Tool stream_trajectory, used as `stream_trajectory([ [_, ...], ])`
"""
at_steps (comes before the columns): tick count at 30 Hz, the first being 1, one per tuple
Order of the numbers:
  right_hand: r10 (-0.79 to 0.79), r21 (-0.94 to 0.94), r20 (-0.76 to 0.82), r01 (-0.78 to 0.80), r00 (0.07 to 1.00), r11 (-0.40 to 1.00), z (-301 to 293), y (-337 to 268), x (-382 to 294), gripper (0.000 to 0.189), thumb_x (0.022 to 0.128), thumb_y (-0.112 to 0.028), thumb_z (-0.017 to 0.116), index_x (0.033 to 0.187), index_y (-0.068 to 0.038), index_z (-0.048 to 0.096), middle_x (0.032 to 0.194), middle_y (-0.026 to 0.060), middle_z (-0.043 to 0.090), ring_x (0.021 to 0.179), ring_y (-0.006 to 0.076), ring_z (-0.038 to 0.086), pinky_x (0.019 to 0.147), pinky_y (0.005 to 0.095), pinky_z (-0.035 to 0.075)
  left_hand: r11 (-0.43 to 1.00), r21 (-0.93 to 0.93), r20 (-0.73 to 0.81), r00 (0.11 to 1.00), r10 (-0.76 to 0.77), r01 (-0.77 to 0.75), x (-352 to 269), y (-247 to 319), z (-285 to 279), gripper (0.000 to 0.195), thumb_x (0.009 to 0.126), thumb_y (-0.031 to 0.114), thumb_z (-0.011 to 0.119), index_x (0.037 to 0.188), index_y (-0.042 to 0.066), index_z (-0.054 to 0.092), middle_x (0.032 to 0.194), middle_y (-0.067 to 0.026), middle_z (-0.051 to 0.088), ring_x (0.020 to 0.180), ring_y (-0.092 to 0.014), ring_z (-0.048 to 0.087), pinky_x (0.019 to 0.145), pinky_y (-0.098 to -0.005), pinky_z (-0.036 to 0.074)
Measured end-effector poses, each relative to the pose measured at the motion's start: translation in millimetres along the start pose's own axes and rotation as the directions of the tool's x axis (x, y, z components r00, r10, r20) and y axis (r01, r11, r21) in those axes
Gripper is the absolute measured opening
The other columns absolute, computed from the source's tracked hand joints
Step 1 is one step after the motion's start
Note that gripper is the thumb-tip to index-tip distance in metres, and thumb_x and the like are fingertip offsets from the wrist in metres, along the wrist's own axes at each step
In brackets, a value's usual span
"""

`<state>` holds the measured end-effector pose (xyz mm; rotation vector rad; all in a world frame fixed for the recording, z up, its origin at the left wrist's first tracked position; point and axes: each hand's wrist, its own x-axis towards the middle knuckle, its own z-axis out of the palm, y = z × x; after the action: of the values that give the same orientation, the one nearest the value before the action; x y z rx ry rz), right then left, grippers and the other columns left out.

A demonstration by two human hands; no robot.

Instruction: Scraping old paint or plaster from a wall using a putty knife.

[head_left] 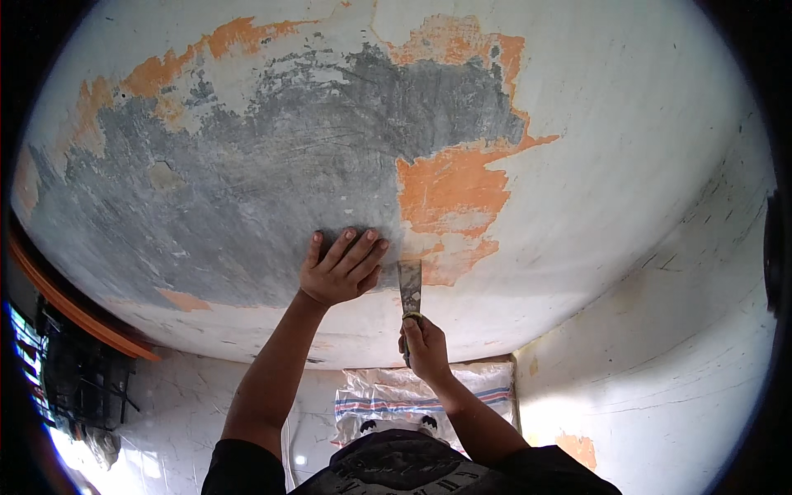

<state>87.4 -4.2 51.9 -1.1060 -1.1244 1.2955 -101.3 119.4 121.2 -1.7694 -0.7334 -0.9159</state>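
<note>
My left hand (340, 266) lies flat with its fingers spread on a wall (594, 154) where the paint has come away. Under it is a broad area of bare grey plaster (247, 167). In my right hand (426, 348) is a putty knife (410, 288), its handle in my fist and its blade pointing up. The blade's tip is at the lower end of an orange paint patch (458, 189), close to the border with the grey plaster. Whitish smears cover the blade. White paint surrounds the patch on the right.
A striped woven plastic sack (427, 396) is spread on the tiled floor (185, 396) below me. A second wall (656, 346) meets this one at a corner on the right. An orange frame edge (80, 303) and dark objects (80, 365) are on the left.
</note>
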Motion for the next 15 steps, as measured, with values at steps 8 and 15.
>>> stream_trajectory([
  [8, 0.027, 0.003, -0.012, -0.027, 1.000, 1.000, 3.0, 2.0, -2.4, 0.032, 0.100, -0.027, 0.049, 0.082, -0.001, 0.055, 0.060, 0.0002, 0.050, 0.050, 0.0079, 0.049, 0.047, 0.0265, 0.040, 0.999, 0.023, 0.036, 0.998, 0.044, -0.045, -1.1, -1.2, -2.1, 0.045, 0.095, 0.044, 0.044, 0.135, 0.027, 0.053, 0.149, 0.0000, 0.042, 0.142, -0.025, 0.030, 0.116, -0.0575, 0.014],
  [15, 0.042, -0.144, -0.032, -0.047, 0.999, 0.989, -11.9, 35.6, -7.4, 0.032, 0.101, -0.028, 0.050, 0.083, -0.002, 0.055, 0.064, -0.0004, 0.050, 0.052, 0.0083, 0.050, 0.047, 0.0249, 0.039, 1.000, -0.003, 0.007, 1.000, 0.008, -0.008, 0.3, 2.0, 0.4, 0.043, 0.094, 0.043, 0.043, 0.132, 0.029, 0.057, 0.147, 0.0039, 0.045, 0.139, -0.020, 0.036, 0.117, -0.0543, 0.014],
])
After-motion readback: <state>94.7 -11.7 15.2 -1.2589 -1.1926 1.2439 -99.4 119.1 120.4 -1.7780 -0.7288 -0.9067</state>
